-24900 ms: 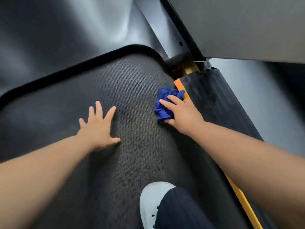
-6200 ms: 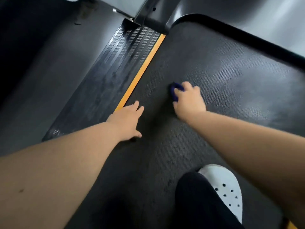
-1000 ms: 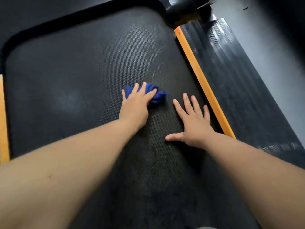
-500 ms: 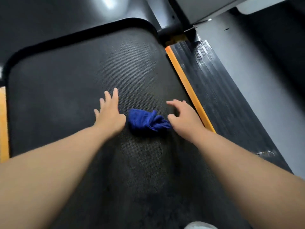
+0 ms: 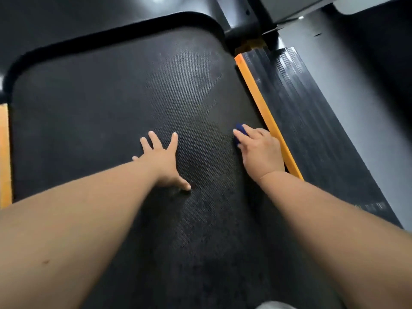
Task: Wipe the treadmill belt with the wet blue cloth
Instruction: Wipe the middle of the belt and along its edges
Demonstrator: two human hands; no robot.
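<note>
The black textured treadmill belt (image 5: 111,103) fills most of the view. My right hand (image 5: 260,150) presses the blue cloth (image 5: 239,130) onto the belt close to the right orange strip; only a small dark-blue edge of the cloth shows past my fingers. My left hand (image 5: 162,161) lies flat on the middle of the belt with its fingers spread and nothing in it, about a hand's width left of the right hand.
An orange strip (image 5: 267,117) borders the belt on the right, with a ribbed black side rail (image 5: 312,112) beyond it. Another orange strip (image 5: 4,152) runs along the left edge. The treadmill upright (image 5: 243,25) stands at the belt's far right corner.
The cloth passed from my left hand to my right hand, which carried it rightward to the orange strip. My left hand now rests flat on the belt.
</note>
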